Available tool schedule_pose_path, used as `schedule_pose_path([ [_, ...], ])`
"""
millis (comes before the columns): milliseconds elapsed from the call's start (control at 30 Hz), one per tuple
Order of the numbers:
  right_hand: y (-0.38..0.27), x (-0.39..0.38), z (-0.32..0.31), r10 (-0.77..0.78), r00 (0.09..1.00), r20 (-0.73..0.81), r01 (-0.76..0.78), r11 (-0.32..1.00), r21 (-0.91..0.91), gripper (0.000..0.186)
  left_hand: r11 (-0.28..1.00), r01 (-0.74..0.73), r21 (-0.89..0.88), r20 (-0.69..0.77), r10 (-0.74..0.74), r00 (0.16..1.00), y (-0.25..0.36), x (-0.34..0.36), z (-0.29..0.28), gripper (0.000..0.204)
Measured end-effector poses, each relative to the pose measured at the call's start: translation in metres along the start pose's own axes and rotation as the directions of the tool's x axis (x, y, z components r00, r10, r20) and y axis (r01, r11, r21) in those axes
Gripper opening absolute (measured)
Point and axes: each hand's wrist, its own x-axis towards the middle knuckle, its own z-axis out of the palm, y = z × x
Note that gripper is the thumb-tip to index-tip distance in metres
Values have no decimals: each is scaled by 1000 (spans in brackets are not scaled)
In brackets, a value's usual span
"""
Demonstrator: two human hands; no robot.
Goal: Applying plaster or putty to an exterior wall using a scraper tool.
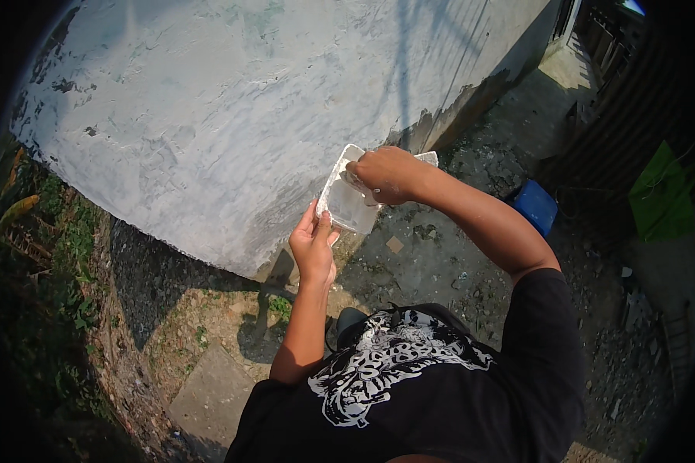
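Near the middle of the view, my left hand [313, 248] grips the lower left side of a squarish, grey, plaster-smeared container or tray [346, 208] with a white crusted rim. My right hand [382, 174] is curled at the upper part of this container, closed on what looks like a plastering tool, mostly hidden by the fingers. A pale flat edge [428, 158] sticks out beyond my right wrist; I cannot tell what it belongs to. Both hands are held in front of a rough, white-coated wall [170, 116].
A dark, unpainted band runs along the wall's foot. A blue plastic container [535, 207] sits on the rubble-strewn ground [432, 278] at the right, near a corrugated sheet [606, 147] and a green object [652, 193]. Plants [31, 231] grow at the left. A narrow passage [564, 69] lies at the back right.
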Motion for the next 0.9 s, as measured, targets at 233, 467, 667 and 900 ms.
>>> schedule_pose_path([
  [233,36,-15,3,-63,996,66,14,820,572,56,998,-15,-55,7,15,1000,0,4,-3,46],
  [467,47,-37,71,286,949,135,-35,-328,944,40,993,49,-111,-55,-55,997,-9,10,-24,42],
  [667,45,-30,158,493,820,291,145,-670,728,30,990,73,-120,-196,-96,976,1,21,-69,38],
  [900,13,28,244,437,760,480,269,-885,380,30,976,170,-138,-443,-215,870,-10,34,-144,49],
])
